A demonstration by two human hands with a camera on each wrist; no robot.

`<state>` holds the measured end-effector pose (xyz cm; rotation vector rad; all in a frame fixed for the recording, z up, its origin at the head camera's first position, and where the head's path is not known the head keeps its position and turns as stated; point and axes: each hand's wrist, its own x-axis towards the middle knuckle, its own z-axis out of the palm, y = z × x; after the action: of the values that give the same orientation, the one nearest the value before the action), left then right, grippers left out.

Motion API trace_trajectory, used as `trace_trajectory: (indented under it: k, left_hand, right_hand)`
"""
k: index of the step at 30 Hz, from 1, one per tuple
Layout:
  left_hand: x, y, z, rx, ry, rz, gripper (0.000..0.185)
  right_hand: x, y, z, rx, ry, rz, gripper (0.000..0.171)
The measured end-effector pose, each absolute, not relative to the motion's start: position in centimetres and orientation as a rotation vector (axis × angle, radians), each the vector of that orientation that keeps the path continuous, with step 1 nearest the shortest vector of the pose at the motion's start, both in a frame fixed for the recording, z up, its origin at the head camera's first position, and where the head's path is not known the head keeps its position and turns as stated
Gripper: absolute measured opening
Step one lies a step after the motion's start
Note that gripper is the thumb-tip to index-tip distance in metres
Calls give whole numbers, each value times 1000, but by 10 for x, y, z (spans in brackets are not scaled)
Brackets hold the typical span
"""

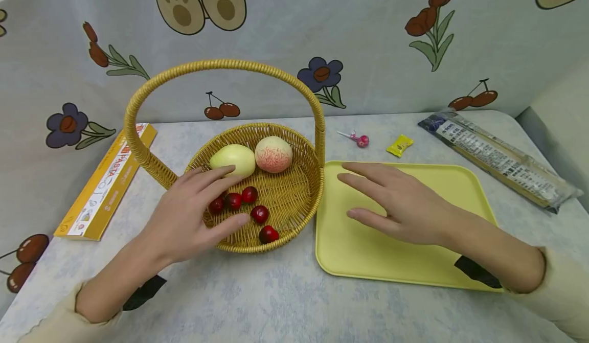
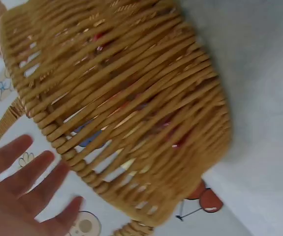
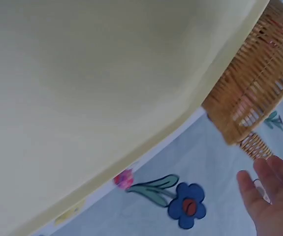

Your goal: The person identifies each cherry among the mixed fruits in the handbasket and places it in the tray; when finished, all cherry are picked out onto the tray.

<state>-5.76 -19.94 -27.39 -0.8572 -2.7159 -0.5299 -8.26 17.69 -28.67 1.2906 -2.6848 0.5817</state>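
Below wide-spread left hand (image 1: pixel 195 212), basket (image 1: pixel 296 189) with cherries (image 1: pixel 259 214) near thumb (image 1: pixel 232 225). Below right hand (image 1: pixel 398 205), also spread wide, tray (image 1: pixel 363 253).

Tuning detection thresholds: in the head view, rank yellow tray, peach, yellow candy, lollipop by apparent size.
1. Yellow tray
2. Peach
3. Yellow candy and lollipop, unranked: too close, candy broader, lollipop longer with its stick.
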Motion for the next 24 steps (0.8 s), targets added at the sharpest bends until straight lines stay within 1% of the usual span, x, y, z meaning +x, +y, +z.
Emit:
trace_trajectory:
  k: [4, 9, 16, 21, 24]
  left_hand:
    - [-47, -212, -281, -767, -2543, -681, 42]
    - [-34, -230, -286, -621, -2534, -695, 33]
    - [-19, -242, -292, -479, -2742, -703, 28]
    - [-19, -244, -292, -341, -2878, -993, 32]
    - [-21, -245, -293, -277, -2893, -1170, 29]
  right_hand:
    - [-84, 158, -287, 1328, -2489, 710, 43]
    - [-89, 131, -283, 1343, -2369, 829, 33]
    - [-99, 89, -277, 1418, -2447, 898, 29]
    - [-110, 62, -277, 1539, -2691, 876, 32]
    - [-116, 48, -281, 1622, -2790, 826, 33]
